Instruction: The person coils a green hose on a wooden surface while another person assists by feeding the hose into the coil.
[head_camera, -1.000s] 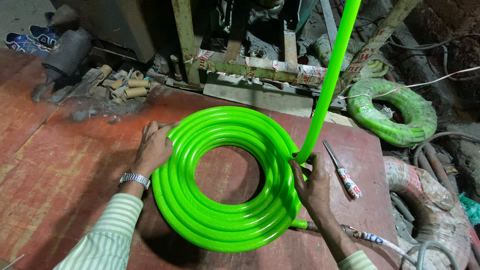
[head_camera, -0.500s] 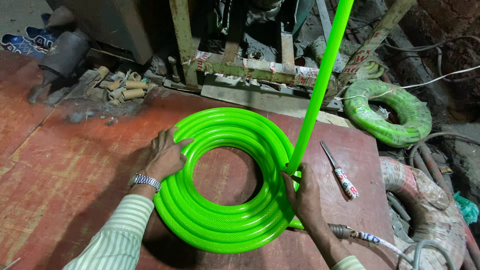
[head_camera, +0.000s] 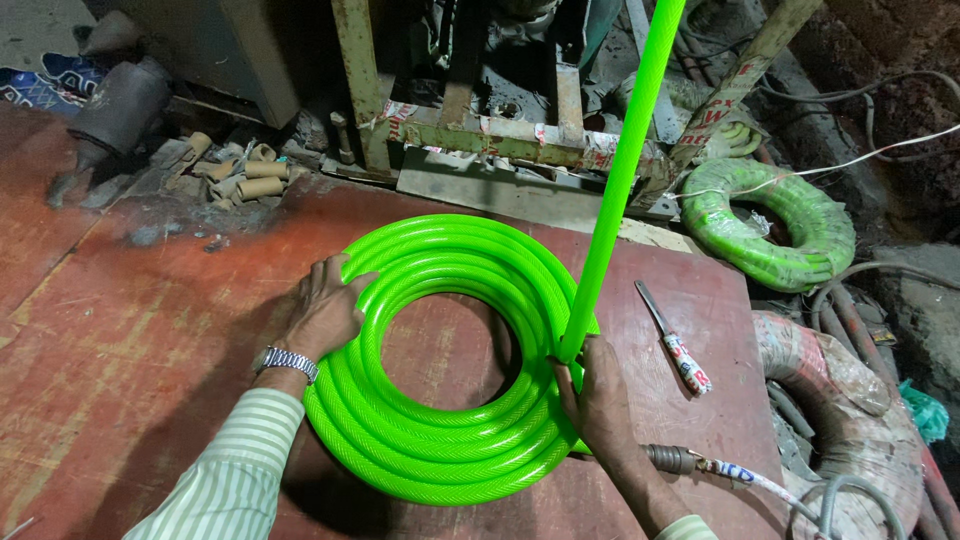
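Right hand (head_camera: 598, 392) is closed round the bright green braided plastic hose (head_camera: 440, 350) at the coil's right edge, where the free run (head_camera: 625, 160) rises out of the top of the frame. Left hand (head_camera: 325, 305) is spread flat, fingers draped over the coil's left side, pressing rather than gripping. The coil lies flat on the red-brown worn board (head_camera: 130, 340). Judging by the stack, several turns are laid and more hose is left unwound. Counts: one coil in hand, one darker green wrapped coil (head_camera: 770, 222) well apart at right, one tape-handled knife (head_camera: 675, 338) just beside the right hand, a few cardboard tubes (head_camera: 245, 170) up left.
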